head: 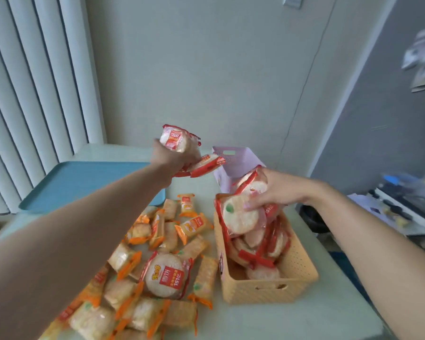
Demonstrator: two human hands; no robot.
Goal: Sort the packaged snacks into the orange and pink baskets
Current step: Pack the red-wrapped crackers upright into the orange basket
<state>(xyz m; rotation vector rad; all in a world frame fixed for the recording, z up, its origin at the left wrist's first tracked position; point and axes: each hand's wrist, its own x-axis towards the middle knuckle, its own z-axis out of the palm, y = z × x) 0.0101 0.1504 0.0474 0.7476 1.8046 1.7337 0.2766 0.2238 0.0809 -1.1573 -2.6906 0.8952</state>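
On the table (304,315), toward its right edge, the orange basket (290,273) sat heaped with red-wrapped round snacks, the pink basket (233,155) behind it. Orange-wrapped snacks (157,278) sprawled left of it. Right hand (280,190) pinched several red packets above the heap; left hand (174,155) clutched more, raised. Overfull grips could spill packets.

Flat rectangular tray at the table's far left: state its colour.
The flat rectangular tray is blue-teal, shown in the head view, the only view.
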